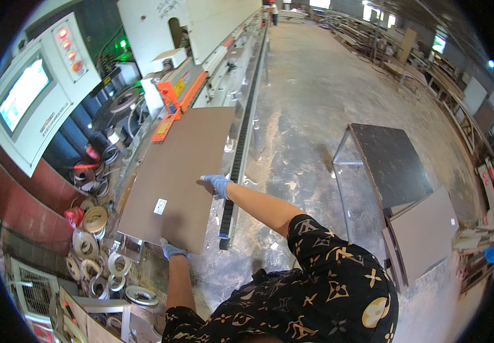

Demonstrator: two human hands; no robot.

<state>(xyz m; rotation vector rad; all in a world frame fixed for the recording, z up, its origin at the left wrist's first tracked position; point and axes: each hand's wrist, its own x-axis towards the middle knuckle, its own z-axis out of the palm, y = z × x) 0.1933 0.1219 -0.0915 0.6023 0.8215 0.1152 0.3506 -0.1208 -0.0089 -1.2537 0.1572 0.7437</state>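
Observation:
A long brown panel (pixel 185 148) with a small white label (pixel 160 206) lies on the machine's bed, its far end beside the orange guard. My left hand (pixel 174 250), in a blue-grey glove, grips the panel's near edge. My right hand (pixel 217 184), gloved alike, holds the right long edge partway along, its tips over the top face. The fingers under the board are hidden.
The long white machine (pixel 218 23) has an orange guard (pixel 179 91) and a black chain track (pixel 241 143). A control panel (pixel 35 91) stands left, above several edging rolls (pixel 86 244). To the right, a dark-topped table (pixel 390 160) has brown boards (pixel 424 234) leaning by it.

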